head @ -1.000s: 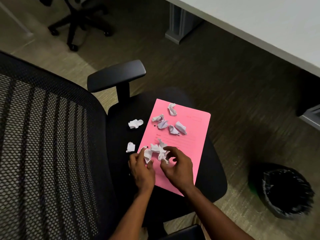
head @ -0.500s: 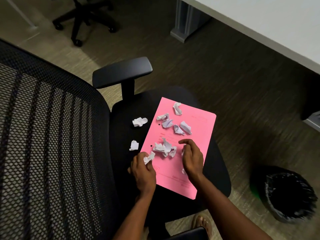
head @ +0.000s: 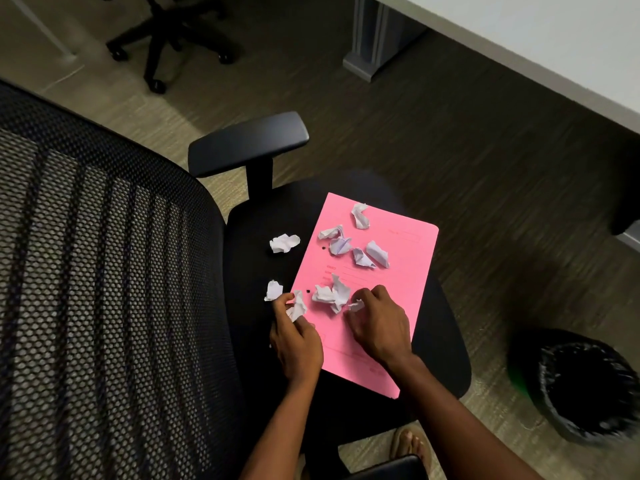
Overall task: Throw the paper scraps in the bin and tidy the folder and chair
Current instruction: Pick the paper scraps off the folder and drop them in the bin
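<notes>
Pink folder (head: 388, 296) flat on black chair seat (head: 446, 341), strewn with crumpled paper scraps (head: 360, 251); two more scraps (head: 284, 242) on bare seat. Left hand (head: 296, 341) pinching one scrap (head: 297, 308) at folder's edge. Right hand (head: 379, 327) curled over small scrap (head: 356, 305). Lined bin (head: 588, 386) on floor, right of chair.

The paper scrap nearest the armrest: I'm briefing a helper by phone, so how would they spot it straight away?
Start at the black office chair seat, where a pink folder lies. Between the folder's left edge and the armrest post sits one crumpled white paper scrap. It lies on bare black seat, off the folder, farther from the hands than the other seat scrap.
</notes>
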